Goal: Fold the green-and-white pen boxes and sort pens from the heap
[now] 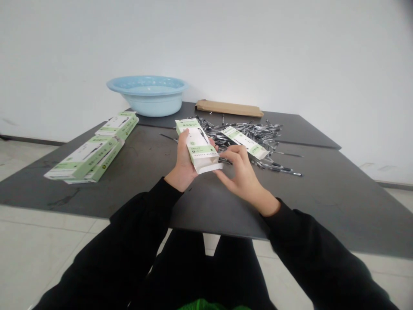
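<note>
My left hand (pixel 184 165) is wrapped round a white and green cardboard pen box (pixel 199 140), held tilted above the table with its near end open. At that open end, my right hand (pixel 240 174) has its fingers bent, with thumb and fingertips on the end flap. Behind the hands lies a loose heap of clear pens with black parts (pixel 267 131). A second pen box (pixel 245 141) rests on top of the heap. Whether the held box has anything inside cannot be made out.
Several more pen boxes (pixel 87 157) are stacked on the left of the dark table (pixel 306 202). A light blue basin (pixel 155 103) stands at the back left. Beside it, a flat brown cardboard piece (pixel 229 108) lies near the wall.
</note>
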`<state>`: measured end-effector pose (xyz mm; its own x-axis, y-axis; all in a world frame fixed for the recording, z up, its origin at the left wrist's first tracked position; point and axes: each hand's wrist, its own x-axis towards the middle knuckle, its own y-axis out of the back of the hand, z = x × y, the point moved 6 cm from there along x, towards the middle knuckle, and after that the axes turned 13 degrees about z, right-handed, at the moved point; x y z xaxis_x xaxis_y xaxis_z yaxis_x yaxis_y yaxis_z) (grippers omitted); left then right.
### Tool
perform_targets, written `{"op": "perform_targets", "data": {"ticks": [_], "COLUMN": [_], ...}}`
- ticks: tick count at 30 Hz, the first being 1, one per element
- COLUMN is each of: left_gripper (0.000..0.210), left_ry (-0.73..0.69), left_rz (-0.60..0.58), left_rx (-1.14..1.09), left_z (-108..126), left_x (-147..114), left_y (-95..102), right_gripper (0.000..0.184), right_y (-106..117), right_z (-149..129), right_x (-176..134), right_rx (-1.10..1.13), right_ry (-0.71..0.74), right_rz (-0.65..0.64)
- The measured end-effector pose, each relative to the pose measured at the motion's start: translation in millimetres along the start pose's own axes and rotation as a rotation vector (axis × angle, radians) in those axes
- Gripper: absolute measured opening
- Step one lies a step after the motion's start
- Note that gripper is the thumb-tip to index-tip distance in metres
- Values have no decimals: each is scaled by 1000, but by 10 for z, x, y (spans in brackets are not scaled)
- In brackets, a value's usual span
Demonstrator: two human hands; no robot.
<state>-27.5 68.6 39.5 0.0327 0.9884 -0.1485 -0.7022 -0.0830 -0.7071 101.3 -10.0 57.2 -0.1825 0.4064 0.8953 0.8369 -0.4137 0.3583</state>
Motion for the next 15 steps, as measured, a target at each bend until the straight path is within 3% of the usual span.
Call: {"op": "perform_targets", "data": {"ticks": [3,6,10,15], "left_gripper": [44,40,35,40], "left_ry": [-19,-33,-5,-8], "left_rz": [-5,-5,-20,-29], "left_rx": [-17,-43,-52,-10], "left_z": [-12,-43,-115,-140], "left_x": [17,24,21,33], "left_y": [20,28,6,21], "right_gripper": [29,27,28,29], "right_y": [-4,-43,-30,-40], "right_z": [-122,-162,-148,-126], "right_x": [-10,-26,-6,7], "right_rx": [-77,-114,-84,-57], "right_ry": [153,219,215,172], "right_rz": [0,-5,44,12]}}
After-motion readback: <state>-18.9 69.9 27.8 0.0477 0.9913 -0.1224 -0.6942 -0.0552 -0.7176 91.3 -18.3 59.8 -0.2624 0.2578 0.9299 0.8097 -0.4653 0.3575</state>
